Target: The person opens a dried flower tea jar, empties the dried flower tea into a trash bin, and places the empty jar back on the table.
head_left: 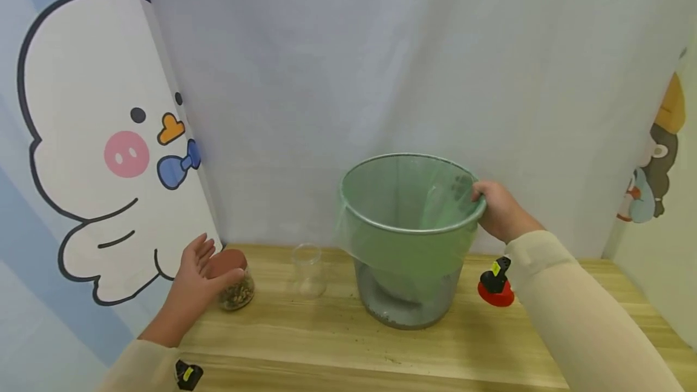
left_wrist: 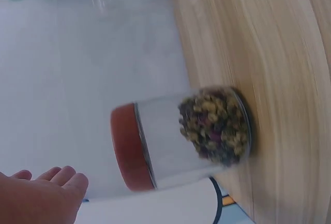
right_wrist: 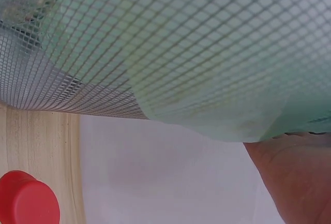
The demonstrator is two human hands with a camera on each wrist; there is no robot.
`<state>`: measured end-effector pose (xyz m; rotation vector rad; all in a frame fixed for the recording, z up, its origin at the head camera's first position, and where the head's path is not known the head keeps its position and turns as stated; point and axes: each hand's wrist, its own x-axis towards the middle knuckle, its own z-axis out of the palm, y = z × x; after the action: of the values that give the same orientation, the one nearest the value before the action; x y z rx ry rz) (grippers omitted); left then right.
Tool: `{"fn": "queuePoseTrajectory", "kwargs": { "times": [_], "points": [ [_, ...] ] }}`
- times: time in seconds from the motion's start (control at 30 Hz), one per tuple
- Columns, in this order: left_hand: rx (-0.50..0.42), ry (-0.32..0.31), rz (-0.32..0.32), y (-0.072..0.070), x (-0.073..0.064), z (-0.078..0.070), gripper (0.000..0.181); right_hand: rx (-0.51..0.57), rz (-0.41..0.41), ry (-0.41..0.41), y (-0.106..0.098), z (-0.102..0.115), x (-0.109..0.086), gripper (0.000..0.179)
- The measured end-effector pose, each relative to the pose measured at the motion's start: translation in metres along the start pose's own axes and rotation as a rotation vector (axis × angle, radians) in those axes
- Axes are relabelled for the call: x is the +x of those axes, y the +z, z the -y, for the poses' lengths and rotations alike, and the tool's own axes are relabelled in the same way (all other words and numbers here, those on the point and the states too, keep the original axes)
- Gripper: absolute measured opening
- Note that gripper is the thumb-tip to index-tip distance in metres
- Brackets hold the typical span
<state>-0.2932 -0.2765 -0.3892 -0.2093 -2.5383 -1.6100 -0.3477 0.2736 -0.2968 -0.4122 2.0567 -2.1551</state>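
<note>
My left hand [head_left: 193,280] is beside a clear jar [head_left: 238,295] with a reddish-brown lid, its fingers extended and the thumb apart. A gap shows between these fingers and the jar's lid [left_wrist: 132,149] in the left wrist view. Dried, greenish-brown bits with some purple ones fill the jar's lower part. At the right, my right hand [head_left: 502,213] grips the rim of a grey mesh wastebasket [head_left: 376,295], thumb over the edge. A thin green bag [head_left: 408,253] lines the basket and folds down over its outside. Some of the right hand's fingers show through the bag.
An empty-looking clear glass [head_left: 308,274] stands between jar and basket. A red object [right_wrist: 33,203] sits on the wooden tabletop [head_left: 305,343] right of the basket. Small dark specks lie before the basket. A white cloth [head_left: 305,89] hangs behind, and a cartoon-printed panel [head_left: 87,138] borders the left.
</note>
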Motion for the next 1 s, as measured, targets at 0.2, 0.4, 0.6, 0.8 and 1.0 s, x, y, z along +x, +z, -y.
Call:
{"fn": "queuePoseTrajectory", "kwargs": {
  "times": [0.2, 0.4, 0.6, 0.8, 1.0],
  "points": [
    [0.084, -0.012, -0.054, -0.016, 0.004, 0.009, 0.116, 0.006, 0.009, -0.002, 0.0, 0.0, 0.0, 0.057],
    [0.129, -0.063, -0.112, -0.027, 0.008, 0.021, 0.119, -0.003, 0.006, 0.009, -0.001, -0.002, -0.001, 0.054],
    [0.119, -0.131, -0.138, -0.034, 0.011, 0.039, 0.121, -0.007, 0.0, 0.014, 0.0, -0.002, 0.0, 0.047],
    [0.082, -0.146, -0.129, -0.027, 0.008, 0.052, 0.12, -0.011, -0.002, 0.011, 0.0, -0.001, 0.0, 0.046],
    [0.055, -0.199, -0.104, -0.017, 0.008, 0.058, 0.124, 0.005, 0.004, 0.006, 0.0, -0.002, 0.0, 0.053]
  ]
}}
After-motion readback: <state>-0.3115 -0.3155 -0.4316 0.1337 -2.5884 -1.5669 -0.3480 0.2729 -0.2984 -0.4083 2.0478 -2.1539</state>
